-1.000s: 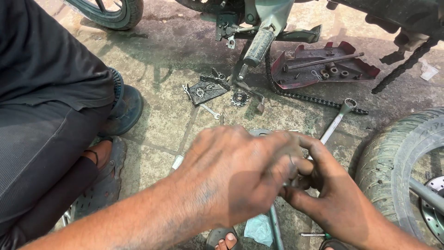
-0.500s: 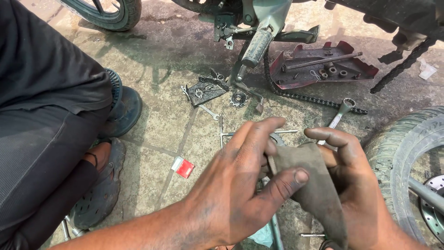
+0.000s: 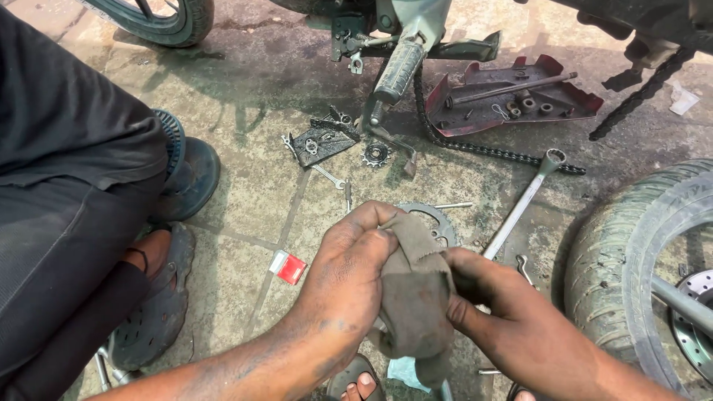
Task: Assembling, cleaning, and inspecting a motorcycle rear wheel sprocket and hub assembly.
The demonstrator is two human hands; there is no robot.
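My left hand (image 3: 350,276) and my right hand (image 3: 496,303) both grip a dirty grey-brown rag (image 3: 414,291) low in the middle of the head view. The left fingers pinch its upper edge; the right hand clutches its right side. What the rag may wrap is hidden. Just behind the hands a large toothed sprocket (image 3: 435,220) lies flat on the paving. A long ring spanner (image 3: 524,200) lies to its right.
A person in black squats at the left, sandalled foot (image 3: 153,297) near a small red packet (image 3: 287,266). A drive chain (image 3: 490,151), small sprocket (image 3: 376,154), dark cover plate (image 3: 321,138), maroon tray (image 3: 512,95) with bolts and a loose wheel (image 3: 639,260) lie around.
The rag has been bunched up between my hands. My left hand went from open fingers to a closed grip on the cloth's top, and both hands dropped slightly lower in view.
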